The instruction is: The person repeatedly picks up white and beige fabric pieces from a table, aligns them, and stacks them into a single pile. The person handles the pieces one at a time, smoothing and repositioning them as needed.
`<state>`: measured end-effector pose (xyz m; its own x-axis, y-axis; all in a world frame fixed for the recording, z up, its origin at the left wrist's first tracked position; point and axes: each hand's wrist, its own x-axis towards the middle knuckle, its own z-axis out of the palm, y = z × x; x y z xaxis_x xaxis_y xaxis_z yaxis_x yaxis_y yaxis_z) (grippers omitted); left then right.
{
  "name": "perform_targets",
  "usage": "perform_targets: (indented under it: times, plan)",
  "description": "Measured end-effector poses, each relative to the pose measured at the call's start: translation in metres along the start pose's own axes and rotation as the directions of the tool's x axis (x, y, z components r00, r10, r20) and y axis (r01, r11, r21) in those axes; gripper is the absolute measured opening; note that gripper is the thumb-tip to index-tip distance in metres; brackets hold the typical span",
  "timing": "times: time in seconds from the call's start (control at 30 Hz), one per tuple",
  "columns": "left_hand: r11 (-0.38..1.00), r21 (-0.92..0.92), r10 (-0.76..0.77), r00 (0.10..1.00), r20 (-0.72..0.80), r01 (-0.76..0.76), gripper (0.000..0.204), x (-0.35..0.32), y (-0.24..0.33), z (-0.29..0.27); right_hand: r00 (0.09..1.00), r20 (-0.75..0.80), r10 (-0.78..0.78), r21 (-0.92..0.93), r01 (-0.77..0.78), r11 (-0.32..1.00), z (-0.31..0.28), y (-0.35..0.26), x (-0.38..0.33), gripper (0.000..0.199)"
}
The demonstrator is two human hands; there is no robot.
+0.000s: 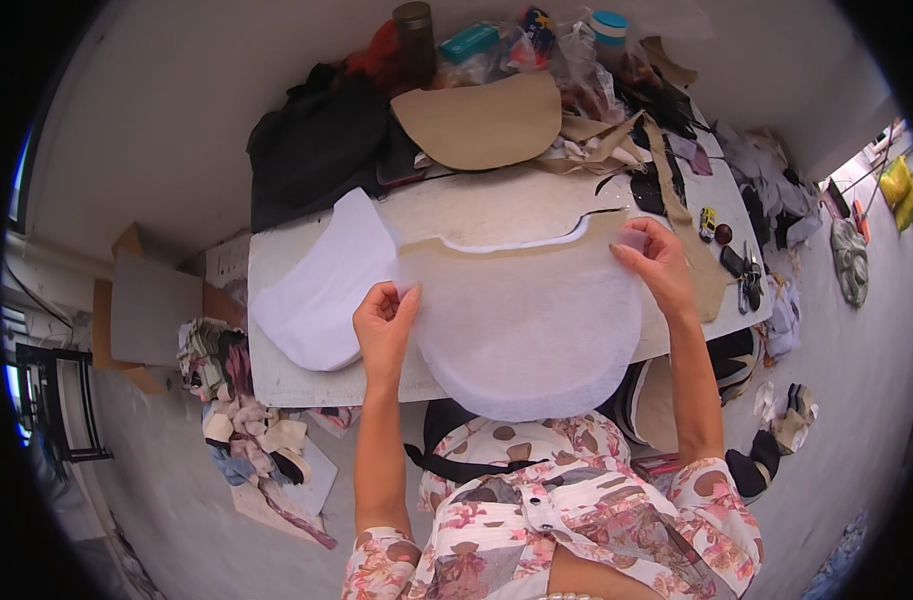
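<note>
My left hand point(385, 318) pinches the upper left edge of a thin, see-through white fabric sheet point(537, 320). With fingers closed, my right hand point(654, 255) grips the same sheet's upper right corner. The sheet has a rounded lower edge that hangs over the table's near side toward my lap. Along its curved upper edge, a strip of beige fabric point(457, 251) and a white padded rim point(517, 244) show; how these layers are joined I cannot tell. Left of the sheet lies a stack of white cut pieces point(322, 290) with a curved outline.
On the white table point(497, 205) a beige curved panel point(482, 122) rests beside black fabric point(317, 140). Bags and jars crowd the back. Scissors point(749, 280) and a small yellow toy car point(708, 222) lie at the right. Fabric scraps point(267, 430) heap on the floor at left.
</note>
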<state>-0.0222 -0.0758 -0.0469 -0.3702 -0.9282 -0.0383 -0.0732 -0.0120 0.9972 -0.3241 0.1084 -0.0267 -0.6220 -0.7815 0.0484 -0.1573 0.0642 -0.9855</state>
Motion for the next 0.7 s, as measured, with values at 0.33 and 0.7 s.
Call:
perform_targets:
  times: [0.33, 0.7]
  plan:
    - [0.92, 0.384, 0.126, 0.988, -0.088, -0.083, 0.02, 0.018, -0.014, 0.012, 0.978, -0.145, -0.15, -0.346, 0.092, 0.934, 0.007, 0.021, 0.009, 0.036]
    - [0.936, 0.343, 0.108, 0.993, -0.057, -0.082, 0.021, 0.023, -0.014, 0.011, 0.951, -0.208, -0.229, -0.465, 0.109, 0.879, 0.009, 0.025, 0.012, 0.049]
